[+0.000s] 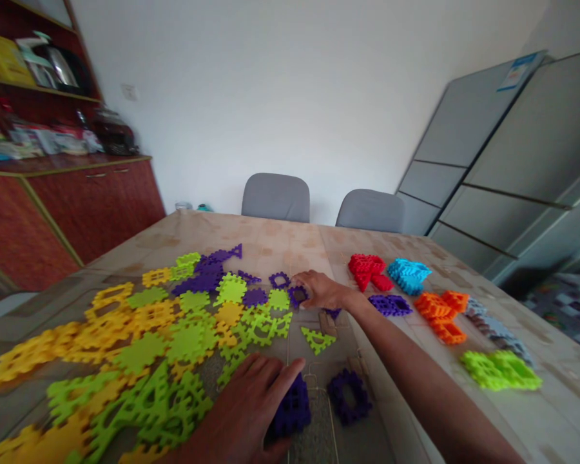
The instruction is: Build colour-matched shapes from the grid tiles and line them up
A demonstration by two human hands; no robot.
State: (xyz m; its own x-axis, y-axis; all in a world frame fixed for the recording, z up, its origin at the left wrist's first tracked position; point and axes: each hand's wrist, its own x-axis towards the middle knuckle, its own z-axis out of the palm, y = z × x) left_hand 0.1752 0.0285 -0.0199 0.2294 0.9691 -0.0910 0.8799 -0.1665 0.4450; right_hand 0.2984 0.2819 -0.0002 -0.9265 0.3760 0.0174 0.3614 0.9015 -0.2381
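Note:
My left hand (244,406) is closed around the left side of a stacked purple lattice block (296,407) near the front of the table, its palm side hidden. Farther out, my right hand (319,289) pinches a purple square frame piece (298,298) with a hole in its middle. Just beyond that lies another purple ring-shaped piece (279,280). To the right of the stacked block is a loose purple frame (348,396). A green triangle piece (318,339) lies between my two arms.
Yellow pieces (104,322), green pieces (188,338) and purple flat pieces (205,270) cover the table's left side. Sorted stacks stand at right: red (367,269), blue (408,274), purple (390,305), orange (442,312), grey (500,332), lime (500,370). Two grey chairs (275,196) stand behind.

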